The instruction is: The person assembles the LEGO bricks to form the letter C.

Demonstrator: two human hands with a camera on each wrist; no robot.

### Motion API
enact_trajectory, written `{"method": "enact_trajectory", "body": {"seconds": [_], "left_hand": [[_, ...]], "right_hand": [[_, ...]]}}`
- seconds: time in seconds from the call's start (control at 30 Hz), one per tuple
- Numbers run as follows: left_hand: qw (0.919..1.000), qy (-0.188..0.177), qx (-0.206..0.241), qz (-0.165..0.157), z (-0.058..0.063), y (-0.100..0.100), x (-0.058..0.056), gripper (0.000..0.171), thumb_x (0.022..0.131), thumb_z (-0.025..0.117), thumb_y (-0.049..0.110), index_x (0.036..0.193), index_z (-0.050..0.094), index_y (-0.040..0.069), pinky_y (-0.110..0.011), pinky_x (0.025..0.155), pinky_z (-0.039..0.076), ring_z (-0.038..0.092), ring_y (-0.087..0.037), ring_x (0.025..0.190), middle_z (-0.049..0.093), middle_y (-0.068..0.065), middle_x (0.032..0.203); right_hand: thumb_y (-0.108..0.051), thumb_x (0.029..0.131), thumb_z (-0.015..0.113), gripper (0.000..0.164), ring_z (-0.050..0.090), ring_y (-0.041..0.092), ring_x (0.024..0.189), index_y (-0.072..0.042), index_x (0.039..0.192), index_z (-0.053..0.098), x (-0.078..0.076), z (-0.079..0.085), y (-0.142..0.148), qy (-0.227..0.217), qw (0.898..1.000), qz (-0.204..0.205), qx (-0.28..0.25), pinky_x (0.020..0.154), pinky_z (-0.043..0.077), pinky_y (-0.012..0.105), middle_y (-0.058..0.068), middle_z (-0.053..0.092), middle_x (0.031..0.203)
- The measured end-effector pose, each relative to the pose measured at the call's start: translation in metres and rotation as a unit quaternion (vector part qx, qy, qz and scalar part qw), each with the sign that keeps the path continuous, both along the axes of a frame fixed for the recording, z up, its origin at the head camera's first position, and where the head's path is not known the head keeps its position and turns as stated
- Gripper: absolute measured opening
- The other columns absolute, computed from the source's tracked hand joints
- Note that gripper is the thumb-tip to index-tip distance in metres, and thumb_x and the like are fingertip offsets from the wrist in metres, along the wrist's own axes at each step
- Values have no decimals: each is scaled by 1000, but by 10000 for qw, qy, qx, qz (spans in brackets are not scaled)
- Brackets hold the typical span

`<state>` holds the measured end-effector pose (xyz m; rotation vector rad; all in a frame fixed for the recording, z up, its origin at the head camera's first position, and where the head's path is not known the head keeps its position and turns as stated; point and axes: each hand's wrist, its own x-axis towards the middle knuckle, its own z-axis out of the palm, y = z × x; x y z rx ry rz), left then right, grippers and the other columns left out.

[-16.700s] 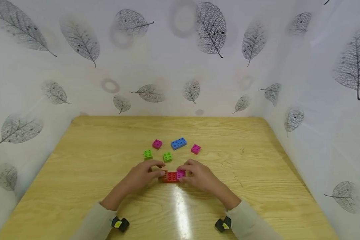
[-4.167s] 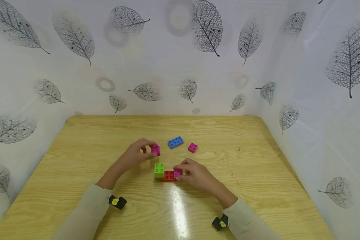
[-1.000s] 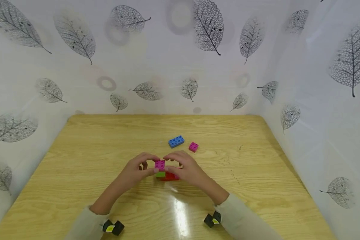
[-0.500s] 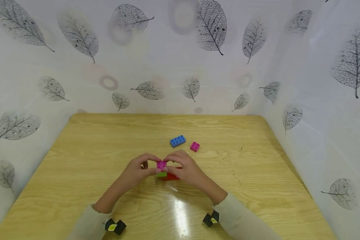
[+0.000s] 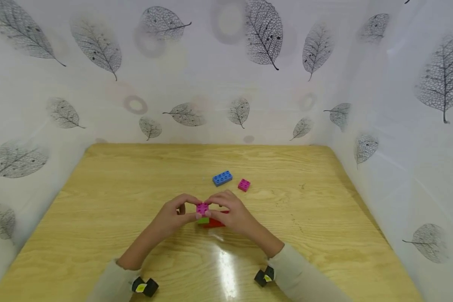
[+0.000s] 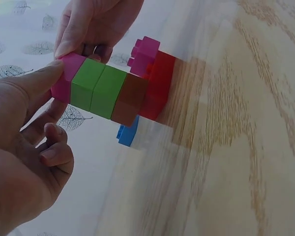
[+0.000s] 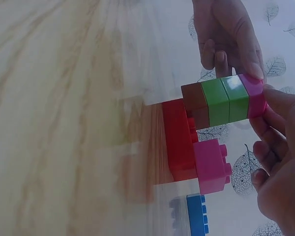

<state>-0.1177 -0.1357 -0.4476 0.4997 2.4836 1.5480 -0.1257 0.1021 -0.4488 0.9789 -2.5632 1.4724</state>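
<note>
A small pink brick [image 5: 202, 209] tops a column of building bricks. My left hand [image 5: 173, 214] pinches it between thumb and index finger, and my right hand [image 5: 232, 212] grips it from the other side. Below it, the left wrist view shows two green bricks [image 6: 99, 88], then a brown brick [image 6: 130, 100]. That brown brick sits on one end of a long red brick [image 6: 161, 83] lying on the table. On the red brick's other end stands another pink brick [image 7: 211, 166], apart from the column; the right hand mostly hides it in the head view.
Behind the hands lie a blue eight-stud brick [image 5: 222, 178] and a loose pink brick [image 5: 244, 185]. They rest on a wooden table [image 5: 136, 167], with leaf-print cloth [image 5: 211, 84] hanging at the back and sides. Black wrist cameras [image 5: 145, 287] are strapped to both sleeves.
Green bricks, loose at first, were stacked at the red brick's left end. My left hand brought a pink brick from the table onto them; my right fingers have since closed on it.
</note>
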Motion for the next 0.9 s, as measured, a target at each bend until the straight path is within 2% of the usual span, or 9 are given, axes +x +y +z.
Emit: {"method": "enact_trajectory", "body": {"seconds": [0.23,0.37,0.47,0.7,0.9], "left_hand": [[9998,111,-73,-151,-2,-2,0,31,92,75,34,120,66,27,-25,58,44,50,-18,77,63,2,109],[9998,20,-15,-176,-3,-3,0,34,92,75,36,123,65,26,-26,60,45,52,-19,81,63,2,113],[9998,-78,7,-165,-3,-4,0,37,91,75,37,125,65,26,-26,60,46,53,-21,84,64,1,115],[9997,-185,51,-154,-3,-6,-1,37,92,75,36,125,65,25,-26,57,45,53,-22,83,64,-5,113],[9997,-212,59,-109,-4,-7,-1,37,92,75,37,125,65,25,-26,57,45,53,-21,81,64,-8,113]], "right_hand": [[-29,94,72,26,56,22,110,-18,118,73,1,1,-1,-232,9993,-161,238,84,56,31,-3,67,120],[-31,95,72,26,57,29,112,-20,119,72,1,2,-1,-443,9984,-201,293,85,54,31,-5,65,121],[-32,95,72,27,56,30,114,-20,119,71,1,2,-1,-541,9979,-217,290,87,54,33,-5,64,122],[-32,95,72,26,56,28,113,-21,119,71,2,3,-1,-623,9975,-247,220,85,55,31,-7,63,121],[-35,99,65,28,56,19,112,-21,122,70,-6,7,6,-553,9975,-384,229,87,48,34,-8,64,124]]}}
